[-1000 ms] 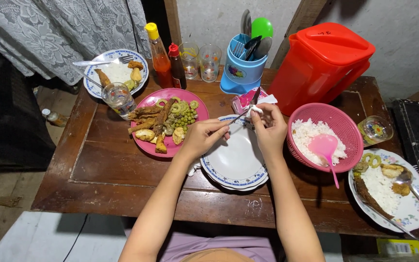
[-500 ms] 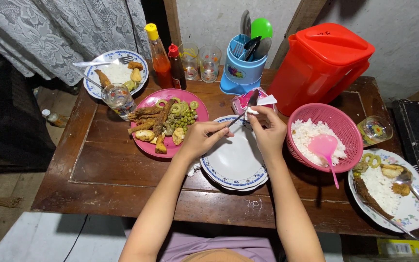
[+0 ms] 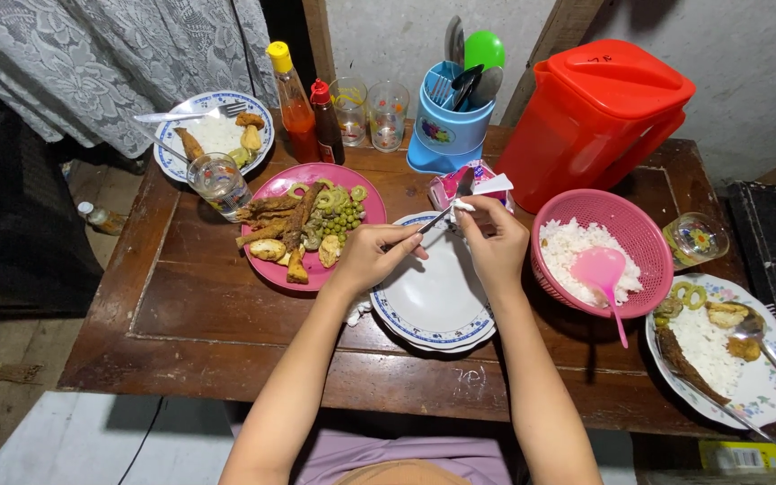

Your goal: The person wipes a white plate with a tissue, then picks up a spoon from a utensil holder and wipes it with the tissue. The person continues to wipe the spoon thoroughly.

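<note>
A metal spoon (image 3: 437,218), slanting up to the right over the empty white plate (image 3: 433,296), has its bowl wrapped in white tissue (image 3: 462,206).

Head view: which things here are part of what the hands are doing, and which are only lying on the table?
In use:
left hand holding the utensil
right hand with white tissue at the utensil
empty plate beneath

Lying about:
pink food plate
rice basket
red jug
sauce bottles
cutlery holder
</note>
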